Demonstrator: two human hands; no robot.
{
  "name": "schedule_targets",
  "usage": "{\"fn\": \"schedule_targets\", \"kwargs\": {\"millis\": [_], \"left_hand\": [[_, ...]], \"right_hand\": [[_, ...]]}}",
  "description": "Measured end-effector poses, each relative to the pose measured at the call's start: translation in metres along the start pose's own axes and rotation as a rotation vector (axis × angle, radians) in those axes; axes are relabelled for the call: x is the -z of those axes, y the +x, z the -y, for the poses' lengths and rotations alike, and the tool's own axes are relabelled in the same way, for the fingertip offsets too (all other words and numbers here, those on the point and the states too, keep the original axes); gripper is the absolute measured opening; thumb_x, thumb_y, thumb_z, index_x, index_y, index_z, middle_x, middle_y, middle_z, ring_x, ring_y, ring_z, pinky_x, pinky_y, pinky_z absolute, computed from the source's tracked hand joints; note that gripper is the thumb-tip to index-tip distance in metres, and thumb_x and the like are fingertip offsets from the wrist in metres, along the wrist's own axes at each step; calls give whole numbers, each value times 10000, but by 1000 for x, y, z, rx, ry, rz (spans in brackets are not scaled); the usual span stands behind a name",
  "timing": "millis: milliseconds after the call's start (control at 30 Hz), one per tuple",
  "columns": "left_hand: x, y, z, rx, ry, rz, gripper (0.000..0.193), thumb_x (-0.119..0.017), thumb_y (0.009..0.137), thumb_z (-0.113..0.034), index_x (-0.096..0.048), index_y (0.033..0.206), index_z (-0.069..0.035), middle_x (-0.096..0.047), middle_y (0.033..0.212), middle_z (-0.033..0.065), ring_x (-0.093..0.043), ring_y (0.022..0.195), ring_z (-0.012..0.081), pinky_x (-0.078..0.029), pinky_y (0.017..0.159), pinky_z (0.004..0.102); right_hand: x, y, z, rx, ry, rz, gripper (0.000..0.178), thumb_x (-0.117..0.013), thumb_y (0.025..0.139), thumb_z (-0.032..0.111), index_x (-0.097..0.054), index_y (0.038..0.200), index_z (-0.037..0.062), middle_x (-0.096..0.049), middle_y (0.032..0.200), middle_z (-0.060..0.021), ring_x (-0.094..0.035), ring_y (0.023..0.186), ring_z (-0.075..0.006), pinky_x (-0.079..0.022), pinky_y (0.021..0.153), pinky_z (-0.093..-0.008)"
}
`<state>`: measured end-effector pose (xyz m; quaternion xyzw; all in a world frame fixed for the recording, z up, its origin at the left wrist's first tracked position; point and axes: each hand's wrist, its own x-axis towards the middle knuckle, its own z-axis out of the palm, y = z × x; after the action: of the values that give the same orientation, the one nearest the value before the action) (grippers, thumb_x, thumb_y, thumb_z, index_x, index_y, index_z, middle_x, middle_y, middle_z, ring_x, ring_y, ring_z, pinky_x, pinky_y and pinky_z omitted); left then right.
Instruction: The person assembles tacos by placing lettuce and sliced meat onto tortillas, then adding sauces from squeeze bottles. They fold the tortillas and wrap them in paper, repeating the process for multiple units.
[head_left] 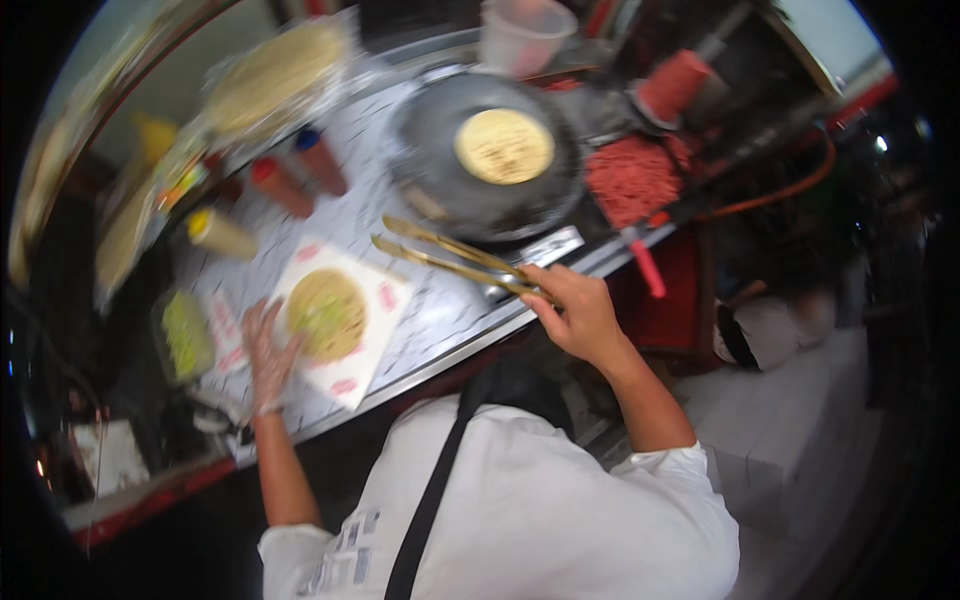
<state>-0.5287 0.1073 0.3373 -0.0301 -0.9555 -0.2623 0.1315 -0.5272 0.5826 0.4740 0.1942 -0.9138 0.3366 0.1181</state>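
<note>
My right hand is closed round the handle end of gold tongs, whose two arms are spread apart and point left over the counter. In a clear plastic glove, my left hand has its fingers spread at the left edge of a flatbread; whether the fingertips touch it I cannot tell. Shredded pale green lettuce lies on the middle of that flatbread. Under it is a square of white paper with red print. Another flatbread lies on the round dark griddle.
Sauce bottles stand behind the paper, and a tub of shredded lettuce is at the left. Plastic-wrapped flatbreads lie at the back. Right of the griddle are shredded red meat, a pink-handled tool and a meat spit.
</note>
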Motion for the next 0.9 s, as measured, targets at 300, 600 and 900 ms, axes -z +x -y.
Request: {"fn": "schedule_targets", "kwargs": {"millis": [300,600,900], "left_hand": [[-24,12,-50,222,116,-107,431,-706,890,-199,-643,1280,-28,-444,1479,192,-362,1398,373,-308,1151,486],[-29,39,-140,86,106,-2,387,-671,919,-191,-650,1264,-16,-484,1440,192,-464,1317,362,-364,1114,457],[-27,21,-140,128,121,-36,395,-678,914,-190,-634,1275,-37,-490,1445,205,-477,1329,369,-377,1106,458]], "right_hand": [[118,69,-230,-371,-358,-323,245,-604,944,193,-674,1026,-26,-713,948,-205,-722,817,-365,-565,709,-430],[55,169,-325,-76,-962,-215,169,-615,846,113,-684,889,-34,-657,821,-130,-730,689,-237,-596,556,-345],[115,128,-297,-223,-301,-143,264,-633,878,215,-709,930,-32,-691,864,-251,-712,776,-396,-577,713,-489]]}}
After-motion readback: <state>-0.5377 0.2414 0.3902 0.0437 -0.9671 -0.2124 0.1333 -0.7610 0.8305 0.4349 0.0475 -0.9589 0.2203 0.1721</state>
